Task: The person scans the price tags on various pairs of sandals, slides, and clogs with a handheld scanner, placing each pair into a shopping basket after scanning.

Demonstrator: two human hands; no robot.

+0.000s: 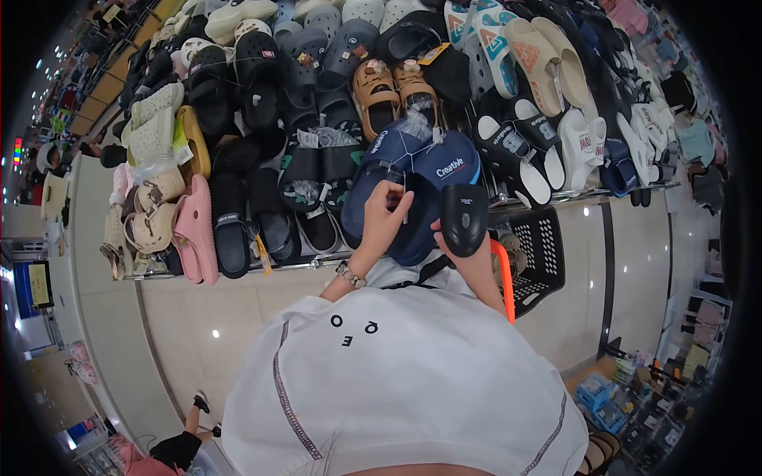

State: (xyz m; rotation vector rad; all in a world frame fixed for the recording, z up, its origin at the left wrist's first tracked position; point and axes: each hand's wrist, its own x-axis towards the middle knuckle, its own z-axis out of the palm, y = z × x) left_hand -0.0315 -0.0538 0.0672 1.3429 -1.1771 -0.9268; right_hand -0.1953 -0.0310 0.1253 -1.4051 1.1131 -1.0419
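Note:
My left hand, with a bracelet at the wrist, is over a pair of navy blue slippers marked "Creative". Its thumb and forefinger pinch what looks like a small tag, mostly hidden by the fingers. My right hand is wrapped around a black handheld barcode scanner, whose head is raised beside the slippers. Another navy "Creative" slipper lies just beyond, tied with clear plastic string.
Rows of clogs and slides fill the sloped rack, including pink slides, tan clogs and white slides. A metal rail edges the rack. A black basket with an orange handle stands at my right.

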